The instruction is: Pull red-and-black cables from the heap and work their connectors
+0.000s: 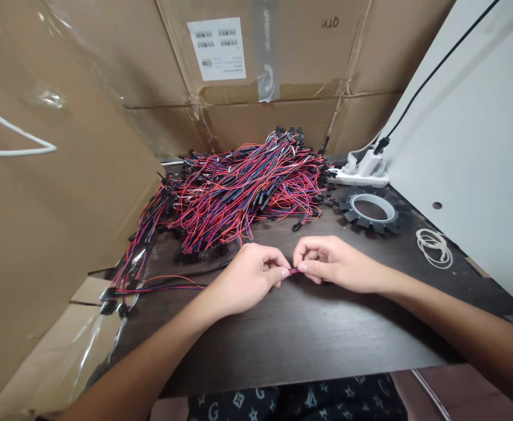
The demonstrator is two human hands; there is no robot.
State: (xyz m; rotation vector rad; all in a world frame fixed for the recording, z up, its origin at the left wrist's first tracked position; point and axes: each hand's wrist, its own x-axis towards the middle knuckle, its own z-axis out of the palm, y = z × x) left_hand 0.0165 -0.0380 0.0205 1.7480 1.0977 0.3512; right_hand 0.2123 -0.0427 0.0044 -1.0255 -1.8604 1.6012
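Between my fingertips runs a short stretch of thin red and blue wires (294, 271). My left hand (256, 275) pinches them from the left with thumb and forefinger. From the right, my right hand (330, 262) pinches the same wires close by, its fingers curled. More of a wire bundle (169, 285) trails to the left behind my left wrist, towards black connectors (110, 299) at the table's left edge. Just beyond my hands lies a large heap of red, blue and black wire harnesses (243, 199) with black plugs.
A roll with strips of black tape (373, 209) round its rim lies at the right, near a loose coil of pale cord (434, 248). Behind it is a white power strip (361, 175). Cardboard boxes (283, 123) close off the back and left; a white panel (467, 140) stands right.
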